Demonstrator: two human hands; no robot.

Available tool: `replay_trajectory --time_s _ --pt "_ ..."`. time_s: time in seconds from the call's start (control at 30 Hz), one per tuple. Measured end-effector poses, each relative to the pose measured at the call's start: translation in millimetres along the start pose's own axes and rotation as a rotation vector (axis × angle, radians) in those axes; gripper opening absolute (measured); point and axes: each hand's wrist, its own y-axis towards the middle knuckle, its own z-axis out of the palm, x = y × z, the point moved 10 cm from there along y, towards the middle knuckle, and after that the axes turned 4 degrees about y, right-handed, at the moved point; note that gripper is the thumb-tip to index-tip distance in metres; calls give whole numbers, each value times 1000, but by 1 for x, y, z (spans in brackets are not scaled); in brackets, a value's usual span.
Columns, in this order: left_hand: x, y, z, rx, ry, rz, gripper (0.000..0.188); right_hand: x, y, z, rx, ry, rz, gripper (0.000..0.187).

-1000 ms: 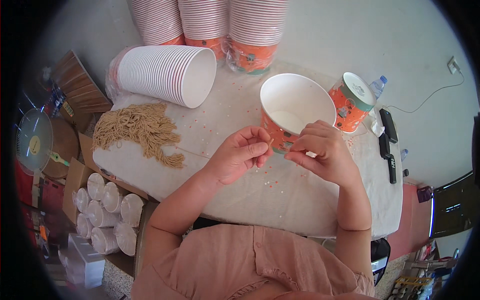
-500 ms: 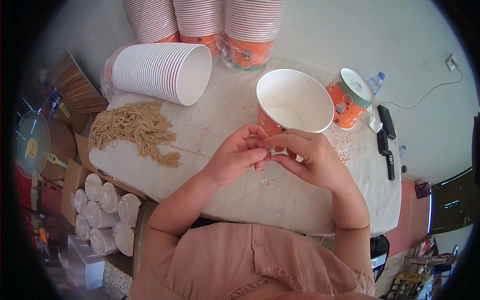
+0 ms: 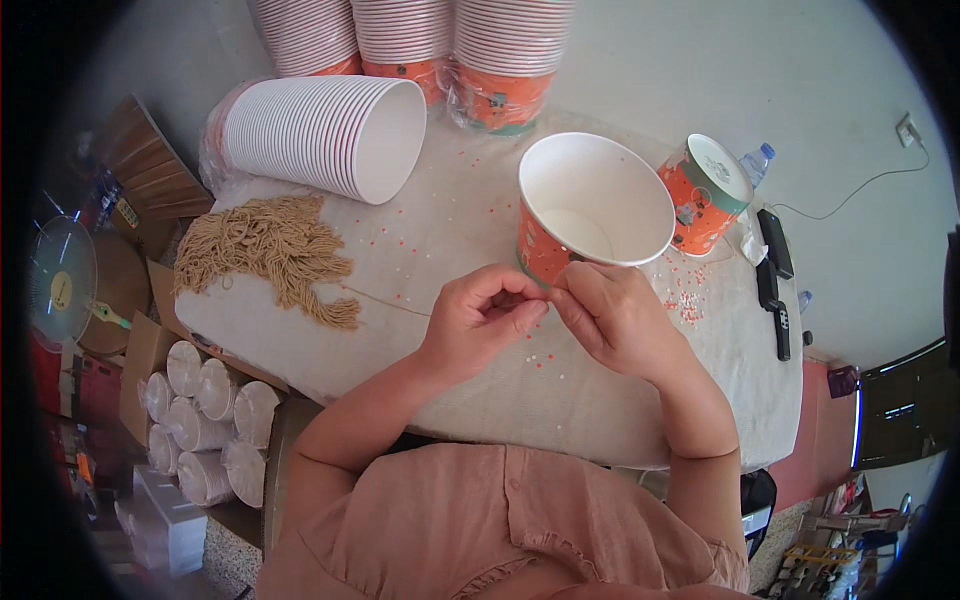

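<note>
In front of me, my left hand point(image 3: 485, 318) and my right hand point(image 3: 612, 318) meet with fingertips pinched together. A thin tan string point(image 3: 385, 300) runs from a bundle of tan strings point(image 3: 262, 245) at the left to my left hand, which is closed on it. Whatever lies between the fingertips of my right hand is too small and hidden to make out. Just beyond my hands stands a large paper bucket point(image 3: 597, 195), white inside and orange outside, open at the top. Small white and orange bits point(image 3: 686, 303) are scattered on the cloth-covered table point(image 3: 480, 405).
A nested stack of white buckets point(image 3: 300, 135) lies at the back left; wrapped stacks point(image 3: 505, 70) stand behind. An upside-down orange bucket point(image 3: 705, 195), a bottle point(image 3: 757, 163) and a black power strip point(image 3: 772, 270) are at the right. A carton of wrapped cups point(image 3: 205, 420) stands lower left.
My fingers have drawn closer together. The right hand has turned, its fingers folded more tightly, and its fingertips now meet those of my left hand. The view has shifted slightly.
</note>
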Motion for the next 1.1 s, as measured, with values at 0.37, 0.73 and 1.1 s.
replay_trajectory --time_s 0.37,0.73,1.1 --pt "-39 -6 0 -194 473 445 13 -15 -2 2 -28 -26 152 30" --pt "-32 3 -9 -265 555 329 12 -8 2 -57 -148 -327 65 18" --pt "-26 6 -19 -314 559 322 12 -11 2 -27 -2 -204 95 10"
